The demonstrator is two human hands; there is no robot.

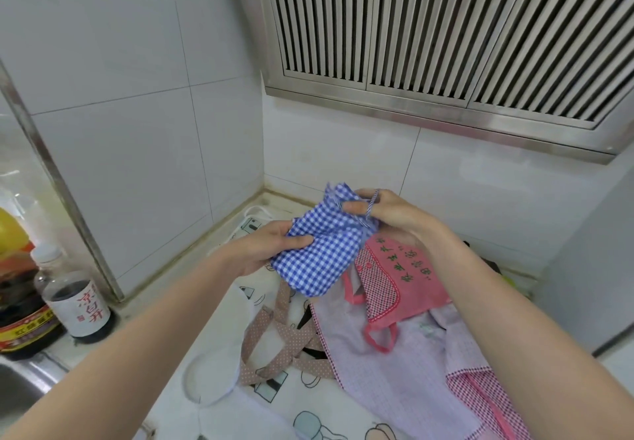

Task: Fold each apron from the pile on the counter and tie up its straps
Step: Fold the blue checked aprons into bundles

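Brightness: even, soft daylight tone, no dim corners.
Glare: pale sheen on the white wall tiles (137, 137) and on the steel frame of the slatted vent (446, 45).
Shadows: faint and soft-edged under the forearms and under the blue gingham apron (319, 254).
Distortion: wide-angle bending; tile seams and the vent's lower edge curve toward the borders.
Blur: the bottles (79, 302) at the left edge look soft and smeared; label characters stay partly legible.
Sharpness: best at centre, where the gingham checks read clearly.
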